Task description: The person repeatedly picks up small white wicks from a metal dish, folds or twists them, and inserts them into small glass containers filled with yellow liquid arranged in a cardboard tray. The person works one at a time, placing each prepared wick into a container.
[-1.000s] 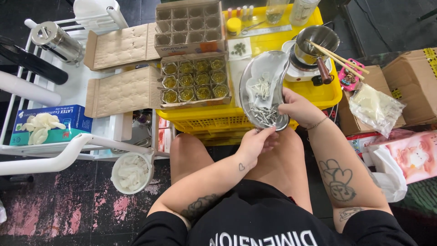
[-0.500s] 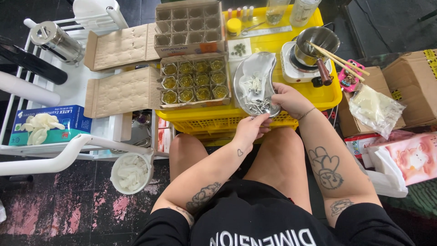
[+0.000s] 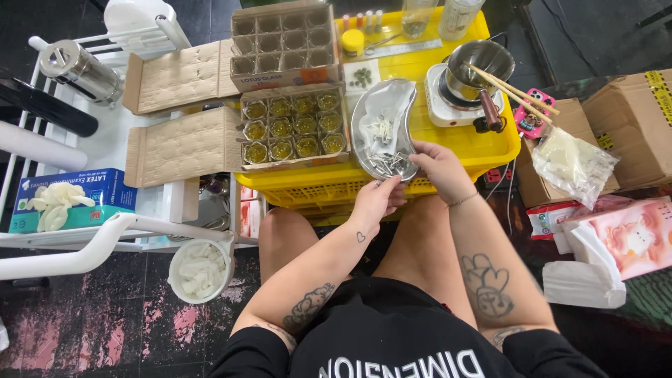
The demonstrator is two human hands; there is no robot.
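Kidney tray point(image 3: 378, 115): lowered since the earlier frame, now flat on the yellow crate point(image 3: 448, 70), beside the jar box point(image 3: 294, 126). Left hand point(image 3: 374, 203): fingers pinched at its near rim. Right hand point(image 3: 437, 168): curled, gripping that rim.

Kidney tray point(image 3: 383, 126): polished metal, glossy, there between both hands.
Pins point(image 3: 385, 162) at the fingertips: thin bright metal, a loose heap.
Crate point(image 3: 448, 150) under the grip: yellow plastic, smooth top, gridded sides.
Boxes point(image 3: 185, 143) off to the left: matt brown cardboard, rough.
Jars point(image 3: 294, 126) beside the tray: clear glass, shiny.
Pot point(image 3: 470, 66) beyond the right hand: brushed steel; wooden chopsticks point(image 3: 514, 91) across it.
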